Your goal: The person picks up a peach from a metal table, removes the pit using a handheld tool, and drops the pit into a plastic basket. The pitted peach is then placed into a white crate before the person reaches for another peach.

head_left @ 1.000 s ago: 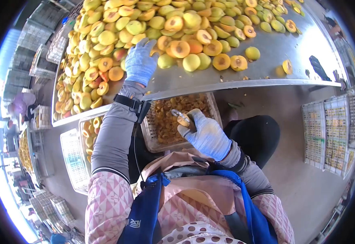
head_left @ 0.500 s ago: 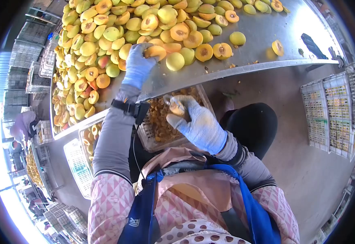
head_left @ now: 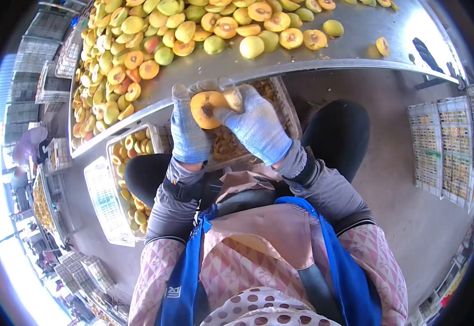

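Observation:
My left hand (head_left: 189,127), in a pale blue-grey glove, is closed around a peach half (head_left: 204,113) above the table's front edge, with the cut face and brown stone cavity showing. Close against it, my right hand (head_left: 259,125), gloved alike, grips a small tool with a tan handle (head_left: 233,100) and a shiny end; its working tip is partly hidden by the fingers and fruit. Beyond both hands, many yellow-green peach halves (head_left: 155,24) are heaped on the metal table (head_left: 204,70). Beneath the hands stands a crate (head_left: 288,108) of small brownish-orange pieces.
Left of my knee, a white crate (head_left: 155,136) holds peach halves, beside another white crate (head_left: 106,204). Stacked crates (head_left: 443,146) stand on the right. A dark glove (head_left: 427,54) lies at the table's right end. Another person (head_left: 30,144) is at the far left.
My left hand has come back from the heap with a peach half, toward my body. My right hand has moved up to meet it, and the tool is now against the fruit.

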Action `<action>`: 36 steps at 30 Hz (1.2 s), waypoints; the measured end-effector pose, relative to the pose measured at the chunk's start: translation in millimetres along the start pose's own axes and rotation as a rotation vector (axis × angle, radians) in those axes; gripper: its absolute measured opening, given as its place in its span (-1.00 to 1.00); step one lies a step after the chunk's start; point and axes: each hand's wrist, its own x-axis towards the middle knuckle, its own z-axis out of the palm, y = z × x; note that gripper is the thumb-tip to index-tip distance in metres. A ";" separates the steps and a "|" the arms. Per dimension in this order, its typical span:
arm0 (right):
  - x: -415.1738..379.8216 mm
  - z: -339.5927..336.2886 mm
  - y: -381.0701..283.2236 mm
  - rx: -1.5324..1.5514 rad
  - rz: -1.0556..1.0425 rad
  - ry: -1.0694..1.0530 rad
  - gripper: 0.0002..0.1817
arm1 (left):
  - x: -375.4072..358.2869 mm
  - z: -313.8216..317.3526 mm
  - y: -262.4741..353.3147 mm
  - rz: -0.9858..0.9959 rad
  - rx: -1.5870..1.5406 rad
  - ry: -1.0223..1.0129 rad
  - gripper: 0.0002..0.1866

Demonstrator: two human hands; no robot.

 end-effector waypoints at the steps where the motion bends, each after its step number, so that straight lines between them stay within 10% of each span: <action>1: -4.3 1.4 -3.1 -0.052 -0.040 0.066 -0.55 | -3.4 -5.7 -1.3 -0.010 0.019 0.019 -0.42; 4: -2.5 2.8 -0.6 -0.240 -0.382 0.025 -0.58 | -14.6 -14.9 1.4 0.021 0.297 0.036 -0.38; 7: -2.8 6.0 0.6 -0.299 -0.293 -0.113 -0.64 | -15.2 -7.9 10.3 -0.166 -0.209 0.023 -0.43; 14: -4.9 11.3 8.5 -0.156 -0.312 -0.065 -0.67 | -17.0 -16.6 -11.9 0.018 0.034 -0.042 -0.49; 18: -12.6 4.1 -2.7 -0.287 -0.248 -0.195 -0.67 | -14.8 -12.8 -11.4 -0.391 -0.548 0.086 -0.43; 36: -28.4 10.7 1.3 -0.350 -0.044 -0.217 -0.62 | -9.4 -1.4 -13.6 0.151 0.230 0.255 -0.33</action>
